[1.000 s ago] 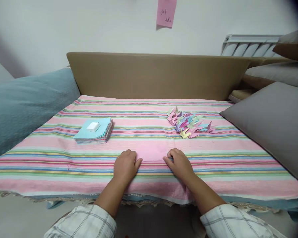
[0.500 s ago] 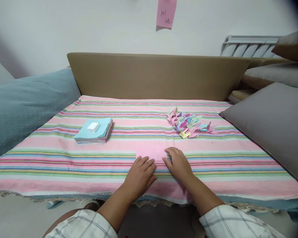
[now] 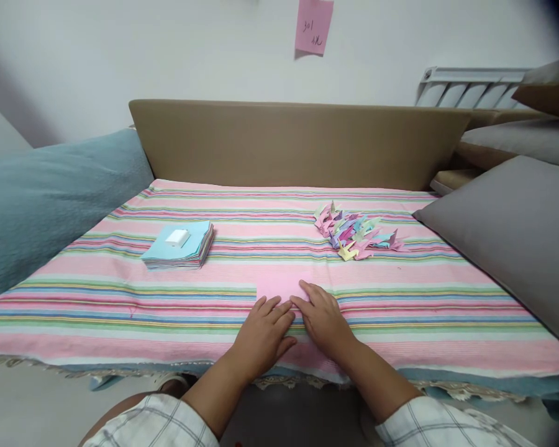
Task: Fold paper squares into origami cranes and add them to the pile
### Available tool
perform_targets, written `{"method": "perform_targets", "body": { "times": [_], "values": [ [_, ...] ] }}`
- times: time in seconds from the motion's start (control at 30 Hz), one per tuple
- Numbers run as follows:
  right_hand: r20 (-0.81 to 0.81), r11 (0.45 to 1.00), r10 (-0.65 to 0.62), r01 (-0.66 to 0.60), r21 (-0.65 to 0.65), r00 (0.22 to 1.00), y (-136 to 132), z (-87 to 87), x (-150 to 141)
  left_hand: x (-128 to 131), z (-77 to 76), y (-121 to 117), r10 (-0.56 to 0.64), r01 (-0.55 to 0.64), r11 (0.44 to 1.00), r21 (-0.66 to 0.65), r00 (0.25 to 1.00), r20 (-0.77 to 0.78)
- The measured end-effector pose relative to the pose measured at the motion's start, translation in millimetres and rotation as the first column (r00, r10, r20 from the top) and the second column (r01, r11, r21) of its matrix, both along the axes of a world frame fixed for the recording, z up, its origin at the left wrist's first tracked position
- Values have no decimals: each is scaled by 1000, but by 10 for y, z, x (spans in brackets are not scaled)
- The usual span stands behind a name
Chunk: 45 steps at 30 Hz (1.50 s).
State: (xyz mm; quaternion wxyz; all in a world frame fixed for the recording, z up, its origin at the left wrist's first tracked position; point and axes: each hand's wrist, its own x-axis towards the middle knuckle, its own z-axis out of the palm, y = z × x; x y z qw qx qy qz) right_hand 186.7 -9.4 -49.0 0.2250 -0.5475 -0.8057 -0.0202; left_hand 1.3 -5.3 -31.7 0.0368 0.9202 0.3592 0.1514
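A folded sheet of pink paper (image 3: 279, 287) lies flat on the striped cloth (image 3: 121, 298) in front of me. My left hand (image 3: 266, 332) rests with fingers stretched out along the near edge of the paper. Against the paper's right side lies my right hand (image 3: 321, 313), its fingers extended and reaching onto the sheet. The fingertips of both hands nearly meet at the near edge. Neither hand grasps the paper; they press on it from above. Part of its near and right edges is hidden beneath the fingers.
A stack of coloured paper (image 3: 179, 248) stands at the left, topped by a small white block (image 3: 177, 238). Right of centre lies a heap of folded paper cranes (image 3: 354, 233). A grey cushion (image 3: 512, 230) borders the right side, a blue bolster (image 3: 65, 186) the left.
My right hand has slid left across the paper towards my left hand. My left hand has stayed almost where it was. The view has shifted slightly.
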Motion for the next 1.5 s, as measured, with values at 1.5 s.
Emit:
{"method": "perform_targets", "body": {
  "times": [1.5],
  "values": [
    [-135, 963, -97, 59, -262, 986, 42, 244, 345, -507, 322, 160, 86, -67, 971, -228, 994, 73]
  ]
}}
